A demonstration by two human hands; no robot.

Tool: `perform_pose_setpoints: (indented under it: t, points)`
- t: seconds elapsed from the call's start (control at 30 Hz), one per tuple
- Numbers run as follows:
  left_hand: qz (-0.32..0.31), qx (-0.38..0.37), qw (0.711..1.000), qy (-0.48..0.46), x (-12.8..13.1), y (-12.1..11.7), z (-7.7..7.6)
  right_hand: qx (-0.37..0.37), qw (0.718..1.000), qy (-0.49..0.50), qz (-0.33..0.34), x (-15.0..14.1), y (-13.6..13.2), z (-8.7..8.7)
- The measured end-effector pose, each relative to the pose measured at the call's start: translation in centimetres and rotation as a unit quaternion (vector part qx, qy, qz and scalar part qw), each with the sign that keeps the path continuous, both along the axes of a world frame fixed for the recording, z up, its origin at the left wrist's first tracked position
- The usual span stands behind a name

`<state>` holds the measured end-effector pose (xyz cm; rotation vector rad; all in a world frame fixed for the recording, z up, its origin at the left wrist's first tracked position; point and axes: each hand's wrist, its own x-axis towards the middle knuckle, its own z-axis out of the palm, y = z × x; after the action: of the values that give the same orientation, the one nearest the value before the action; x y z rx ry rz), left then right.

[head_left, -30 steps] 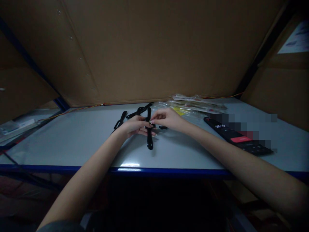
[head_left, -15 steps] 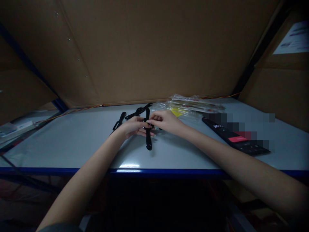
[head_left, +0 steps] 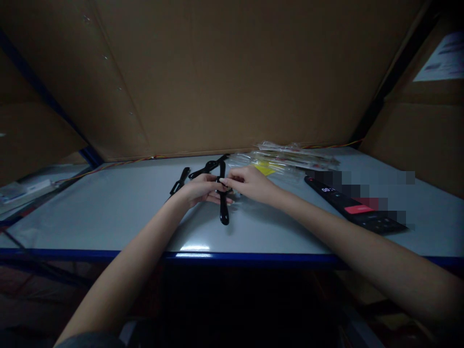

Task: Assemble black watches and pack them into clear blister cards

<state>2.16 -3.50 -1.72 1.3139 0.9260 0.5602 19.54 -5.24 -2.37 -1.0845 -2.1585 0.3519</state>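
Two hands at work: left hand and right hand were both closed on a glossy black watch strap above the white table. Two more black straps lay just behind, then clear plastic packets. Off right, a black gadget read "00:", the rest too blurry.

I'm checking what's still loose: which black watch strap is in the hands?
The central strap, between the left hand and right hand; the other two lie apart, beyond the left hand.
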Motion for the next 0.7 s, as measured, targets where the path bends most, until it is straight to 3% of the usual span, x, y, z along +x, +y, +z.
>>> perform_pose_setpoints:
  t: [0.23,0.53,0.7]
  points:
    - [0.003,-0.011,1.0,0.007,0.03,-0.07,0.08,-0.032,0.997,0.053,0.041,0.18,-0.31,0.74]
    - [0.008,-0.009,1.0,0.001,-0.08,0.14,-0.01,0.051,0.997,-0.035,-0.043,0.61,0.0,0.57]
    - [0.006,-0.011,1.0,0.003,-0.09,0.07,0.07,0.042,0.998,-0.029,-0.027,0.6,0.06,0.49]
